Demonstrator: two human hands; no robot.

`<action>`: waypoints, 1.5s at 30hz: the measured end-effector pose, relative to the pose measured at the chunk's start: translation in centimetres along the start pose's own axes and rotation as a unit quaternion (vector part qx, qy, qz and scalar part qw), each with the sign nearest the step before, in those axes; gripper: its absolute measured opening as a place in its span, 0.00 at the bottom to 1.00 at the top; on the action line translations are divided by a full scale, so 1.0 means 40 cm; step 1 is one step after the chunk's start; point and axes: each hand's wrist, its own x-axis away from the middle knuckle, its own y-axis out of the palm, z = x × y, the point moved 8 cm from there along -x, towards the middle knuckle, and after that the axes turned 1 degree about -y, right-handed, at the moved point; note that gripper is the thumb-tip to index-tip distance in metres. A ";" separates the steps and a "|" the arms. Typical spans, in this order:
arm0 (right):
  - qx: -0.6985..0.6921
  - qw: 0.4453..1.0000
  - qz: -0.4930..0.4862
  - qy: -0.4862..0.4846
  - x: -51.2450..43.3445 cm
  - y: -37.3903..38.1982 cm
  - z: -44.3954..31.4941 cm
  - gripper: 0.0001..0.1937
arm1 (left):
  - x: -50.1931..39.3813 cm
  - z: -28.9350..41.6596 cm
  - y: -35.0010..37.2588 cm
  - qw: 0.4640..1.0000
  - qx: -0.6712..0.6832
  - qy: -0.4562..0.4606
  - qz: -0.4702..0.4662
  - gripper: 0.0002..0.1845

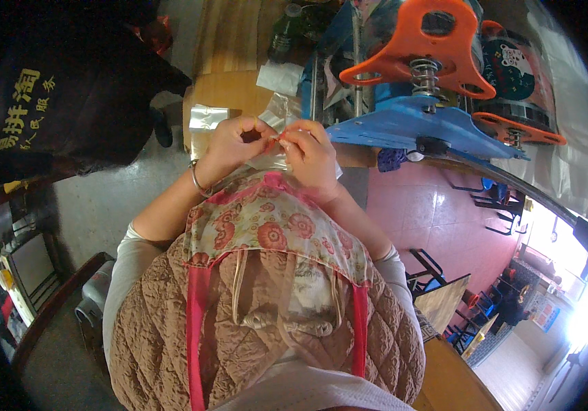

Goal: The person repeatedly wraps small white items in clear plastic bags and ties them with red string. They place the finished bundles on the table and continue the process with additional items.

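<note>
My left hand (236,146) and my right hand (311,156) meet in front of my chest, just above the flowered apron (270,218). Between their fingertips they pinch a small, thin red piece (276,137); fingers cover much of it, so its exact kind is unclear. Clear plastic film (279,110) lies behind and below the fingers, partly hidden by them. Beside my left hand, a shiny clear plastic packet (209,116) rests at the near edge of the wooden table (237,92).
A blue metal stand (396,120) with an orange plate (417,49) and a coil spring (426,77) rises at the right. A dark green bottle (286,36) and white paper (279,78) are at the back. At left is a person in a dark garment (83,92) bearing yellow writing.
</note>
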 end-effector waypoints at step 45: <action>0.111 0.965 -0.215 -0.100 0.025 0.102 0.001 0.11 | 0.015 -0.015 -0.004 0.969 -0.098 -0.020 -0.225 0.13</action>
